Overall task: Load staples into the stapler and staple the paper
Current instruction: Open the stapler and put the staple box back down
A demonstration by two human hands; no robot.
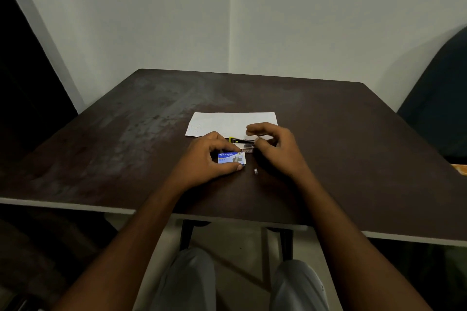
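Note:
My left hand (209,156) grips a small blue staple box (231,158) between thumb and fingers, resting it on the dark table (126,134). The box's inner tray (247,151) pokes out on its right side. My right hand (275,149) hovers just right of the box with curled fingers apart; whether its fingertips pinch staples is unclear. Behind the hands lies a black and yellow stapler (238,140), partly hidden by my fingers. A white sheet of paper (232,122) lies flat beyond the stapler. A small loose bit of staples (256,171) sits on the table near the box.
The table's near edge (227,219) runs just above my knees. A dark chair back (439,98) stands at the right. An orange object (461,168) peeks in at the right table edge. Walls meet in a corner behind the table.

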